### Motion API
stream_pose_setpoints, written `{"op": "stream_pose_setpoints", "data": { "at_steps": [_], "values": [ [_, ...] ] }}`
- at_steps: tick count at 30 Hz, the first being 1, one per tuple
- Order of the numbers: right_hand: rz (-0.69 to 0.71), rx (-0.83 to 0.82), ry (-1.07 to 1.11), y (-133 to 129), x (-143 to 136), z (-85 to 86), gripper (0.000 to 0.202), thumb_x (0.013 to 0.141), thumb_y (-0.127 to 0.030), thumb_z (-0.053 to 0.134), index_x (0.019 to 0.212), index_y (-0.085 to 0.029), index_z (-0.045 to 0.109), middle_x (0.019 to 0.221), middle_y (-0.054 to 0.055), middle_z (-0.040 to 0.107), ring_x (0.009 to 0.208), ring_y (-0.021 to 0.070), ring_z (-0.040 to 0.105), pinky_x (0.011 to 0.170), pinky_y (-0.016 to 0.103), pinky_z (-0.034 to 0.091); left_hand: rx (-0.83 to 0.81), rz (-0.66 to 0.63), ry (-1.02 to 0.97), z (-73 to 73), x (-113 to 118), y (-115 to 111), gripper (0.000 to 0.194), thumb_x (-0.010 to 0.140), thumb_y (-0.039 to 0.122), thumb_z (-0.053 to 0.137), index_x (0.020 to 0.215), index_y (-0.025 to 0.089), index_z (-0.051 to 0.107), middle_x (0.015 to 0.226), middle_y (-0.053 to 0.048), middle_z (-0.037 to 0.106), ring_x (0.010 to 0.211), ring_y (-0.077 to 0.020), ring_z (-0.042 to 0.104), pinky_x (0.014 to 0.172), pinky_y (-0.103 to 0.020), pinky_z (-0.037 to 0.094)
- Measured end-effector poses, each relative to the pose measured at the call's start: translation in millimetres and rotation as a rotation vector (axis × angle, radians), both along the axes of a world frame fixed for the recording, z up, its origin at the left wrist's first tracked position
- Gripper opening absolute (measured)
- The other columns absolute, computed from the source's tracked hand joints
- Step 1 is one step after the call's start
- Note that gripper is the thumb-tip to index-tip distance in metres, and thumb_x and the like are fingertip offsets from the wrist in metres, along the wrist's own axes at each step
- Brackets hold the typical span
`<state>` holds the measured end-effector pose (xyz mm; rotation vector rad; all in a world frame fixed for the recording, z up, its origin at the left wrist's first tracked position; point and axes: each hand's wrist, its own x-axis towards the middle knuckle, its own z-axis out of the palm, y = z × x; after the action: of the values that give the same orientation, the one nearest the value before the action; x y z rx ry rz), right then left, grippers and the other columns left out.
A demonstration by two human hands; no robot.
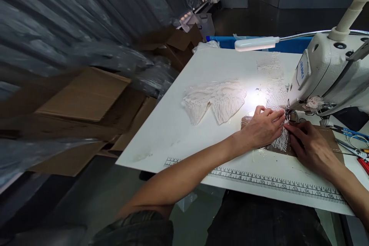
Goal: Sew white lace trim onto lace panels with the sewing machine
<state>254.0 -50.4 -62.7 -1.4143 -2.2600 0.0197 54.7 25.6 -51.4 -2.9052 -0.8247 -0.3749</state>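
A strip of white lace fabric (281, 141) runs under the needle area of a white sewing machine (319, 65) and trails away on the far side. My left hand (265, 127) lies on the lace just left of the presser foot, its fingers stretched out and pressing down. On the right of the strip, my right hand (313, 148) has thumb and forefinger closed at the lace edge, close to the foot. Below both hands sits a brown cardboard piece (325, 134) with clear tape. Left of them, a folded white lace piece (215, 100) rests on the white table (161, 134).
A lit lamp (256, 43) on a flexible neck hangs over the table. Scissors (353, 148) and blue-handled snips (351, 132) lie at the right. A printed ruler (259, 180) follows the front edge. Cardboard boxes (86, 92) and plastic sheeting (155, 77) fill the left side.
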Motion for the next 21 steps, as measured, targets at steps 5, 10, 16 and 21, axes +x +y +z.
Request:
{"op": "stream_pose_setpoints", "data": {
  "at_steps": [5,10,16,21],
  "values": [
    [-0.01,-0.006,-0.028,1.4,-0.8,1.0,0.038,0.101,-0.028,0.04,0.129,-0.017,0.063,0.099,0.015,0.063,0.072,0.0241,0.061,0.064,0.042,0.059,-0.023,0.076,-0.013,-3.2,4.1,-3.0,0.041,0.107,0.029,0.03,0.132,0.013,0.059,0.137,-0.012,0.06,0.102,-0.0247,0.059,0.088,-0.042,0.038],
    [-0.085,-0.045,0.143,-4.8,8.2,3.0,0.04,0.101,-0.032,0.045,0.138,-0.025,0.056,0.101,0.011,0.063,0.084,0.0246,0.065,0.074,0.041,0.059,-0.056,0.079,-0.084,-4.2,1.2,-2.9,0.039,0.106,0.029,0.032,0.133,0.012,0.055,0.141,-0.016,0.055,0.109,-0.0258,0.057,0.088,-0.041,0.04],
    [-0.121,-0.047,0.237,-5.5,16.3,-0.2,0.032,0.097,-0.032,0.049,0.122,-0.024,0.068,0.101,0.01,0.065,0.089,0.0249,0.067,0.077,0.042,0.059,-0.09,0.108,-0.07,15.6,3.6,42.0,0.039,0.105,0.025,0.027,0.124,0.011,0.059,0.125,-0.017,0.063,0.1,-0.0254,0.06,0.09,-0.045,0.04],
    [0.079,-0.094,0.277,-10.4,10.8,26.9,0.028,0.096,-0.025,0.049,0.11,-0.023,0.073,0.095,0.009,0.068,0.084,0.0218,0.069,0.072,0.036,0.06,-0.23,0.039,0.1,25.9,5.9,84.6,0.037,0.104,0.027,0.031,0.121,0.014,0.061,0.14,-0.016,0.057,0.122,-0.0288,0.056,0.095,-0.045,0.042]
  ]
}}
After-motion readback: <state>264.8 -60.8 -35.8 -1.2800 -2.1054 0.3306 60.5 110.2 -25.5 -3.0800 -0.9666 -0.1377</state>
